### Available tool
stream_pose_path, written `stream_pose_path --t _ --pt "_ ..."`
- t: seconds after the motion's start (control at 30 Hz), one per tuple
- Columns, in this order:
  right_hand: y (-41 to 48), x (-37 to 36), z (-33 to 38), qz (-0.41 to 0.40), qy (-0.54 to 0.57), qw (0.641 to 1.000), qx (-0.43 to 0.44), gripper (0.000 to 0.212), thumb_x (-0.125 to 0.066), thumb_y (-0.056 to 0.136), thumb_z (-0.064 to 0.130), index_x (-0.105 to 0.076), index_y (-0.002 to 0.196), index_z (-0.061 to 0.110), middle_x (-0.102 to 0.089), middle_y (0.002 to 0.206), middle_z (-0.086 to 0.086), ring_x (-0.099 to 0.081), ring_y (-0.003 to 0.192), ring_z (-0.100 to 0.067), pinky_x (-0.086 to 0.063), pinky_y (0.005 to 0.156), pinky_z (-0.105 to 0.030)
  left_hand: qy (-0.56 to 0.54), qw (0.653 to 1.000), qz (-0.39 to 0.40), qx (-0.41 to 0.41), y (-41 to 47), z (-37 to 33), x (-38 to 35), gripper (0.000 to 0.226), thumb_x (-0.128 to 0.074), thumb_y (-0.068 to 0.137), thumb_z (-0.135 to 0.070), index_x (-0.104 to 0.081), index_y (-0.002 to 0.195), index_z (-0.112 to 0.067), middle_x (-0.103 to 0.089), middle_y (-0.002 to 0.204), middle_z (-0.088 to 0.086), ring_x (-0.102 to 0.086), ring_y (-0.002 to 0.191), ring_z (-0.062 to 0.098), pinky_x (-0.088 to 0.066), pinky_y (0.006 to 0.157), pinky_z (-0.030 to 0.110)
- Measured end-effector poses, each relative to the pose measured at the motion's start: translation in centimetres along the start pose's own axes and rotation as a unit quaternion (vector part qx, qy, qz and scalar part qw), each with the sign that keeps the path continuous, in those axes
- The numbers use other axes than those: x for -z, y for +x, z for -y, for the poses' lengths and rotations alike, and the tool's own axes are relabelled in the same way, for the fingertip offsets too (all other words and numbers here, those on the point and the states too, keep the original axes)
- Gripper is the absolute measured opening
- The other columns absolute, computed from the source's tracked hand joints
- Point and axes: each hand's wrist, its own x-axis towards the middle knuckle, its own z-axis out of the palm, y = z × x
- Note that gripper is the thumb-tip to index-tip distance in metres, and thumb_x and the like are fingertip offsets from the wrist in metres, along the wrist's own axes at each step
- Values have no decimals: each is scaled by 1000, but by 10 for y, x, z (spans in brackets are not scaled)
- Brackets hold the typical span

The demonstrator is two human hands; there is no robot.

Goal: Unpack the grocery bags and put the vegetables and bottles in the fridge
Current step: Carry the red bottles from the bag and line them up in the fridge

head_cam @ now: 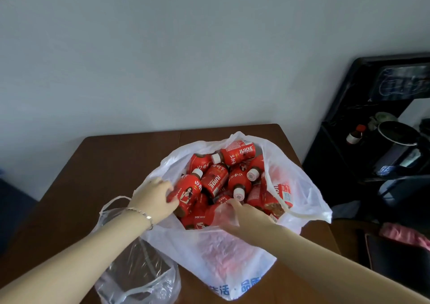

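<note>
Forearms (81, 257) bottom edge; clenching left grip (154, 199) round juice bottle (186, 195), right grip (246, 213) unclear at white bag (232, 268) rim; risks toppling pile (235, 178) if yanked.

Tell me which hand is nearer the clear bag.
Left. The left hand grips a bottle just beside the clear bag; the right hand is farther right, at the white bag.

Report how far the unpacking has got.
Done: little to show; the clear bag lies slack on the table with nothing visible inside. In hand: the left hand grips a red juice bottle inside the white bag, with the right hand at its near rim. Left: the white bag is packed with bottles, all yet to be put away.
</note>
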Motion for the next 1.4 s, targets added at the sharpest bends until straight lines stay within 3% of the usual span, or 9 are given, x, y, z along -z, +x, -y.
stream_pose_path --t 0.23,0.37,0.47,0.6,0.73,0.97,1.17,1.27,1.4 --pt "-3 -5 -7 -76 181 978 -65 24 -45 93 48 -41 102 26 -60 79 3 -53 65 -12 -38 54 -23 58 997 39 -39 63 -43 -25 32 -51 85 -47 -51 101 -19 -54 91 -2 -53 78 16 -42 62 26" --pt "-24 -1 -7 -180 129 974 -49 24 -48 89 48 -50 80 25 -57 68 7 -54 64 -9 -43 58 -24 -23 995 89 35 85 -39 -52 61 -66 73 -43 -40 125 -24 -55 95 -2 -55 76 14 -47 62 25" --pt "-34 15 -14 -212 151 961 -90 38 -48 86 55 -56 71 21 -60 66 7 -57 65 -8 -44 59 -23 -63 992 97 51 77 -38 -52 68 -74 58 -48 -43 115 -28 -57 103 -4 -57 88 14 -53 77 29" --pt "-28 34 -29 -197 145 956 -160 55 -44 84 65 -63 78 14 -63 73 3 -59 71 -11 -43 60 -21 -70 996 48 -39 44 -50 -35 66 -73 57 -47 -46 115 -33 -46 117 -5 -50 105 17 -48 90 32" --pt "-17 26 -27 -166 95 975 -114 44 -56 78 65 -42 63 26 -46 75 14 -49 73 -8 -31 55 -13 -198 968 31 -152 8 -71 -30 78 -78 61 -31 -43 130 -29 -31 120 -13 -39 108 4 -33 90 8" --pt "-23 15 -30 -6 70 997 -38 46 -77 61 57 -43 65 27 -50 80 9 -49 78 -12 -43 72 -25 -210 952 100 -201 -10 -86 -60 79 -78 68 -40 -40 136 -26 -35 129 -8 -42 115 3 -20 83 -6" --pt "-24 5 -19 -118 69 989 -55 45 -60 79 60 -39 102 27 -55 88 9 -56 83 -13 -38 60 -22 -235 949 106 -183 -13 -94 -72 71 -76 71 -37 -45 134 -25 -40 124 -10 -49 112 5 -28 82 -4" --pt "-22 -9 -7 -167 19 985 -30 70 -54 79 65 -28 133 27 -60 104 6 -58 95 -14 -43 71 -24 -221 949 117 -190 -14 -92 -73 75 -75 71 -29 -40 137 -26 -40 126 -10 -50 112 6 -36 86 2" --pt "-16 -15 -4 -176 18 984 -16 62 -52 80 66 -43 129 28 -62 103 4 -59 95 -17 -42 74 -25 -242 951 128 -145 -15 -87 -73 99 -78 70 -27 -17 147 -24 -35 136 -14 -39 127 3 -28 99 5"
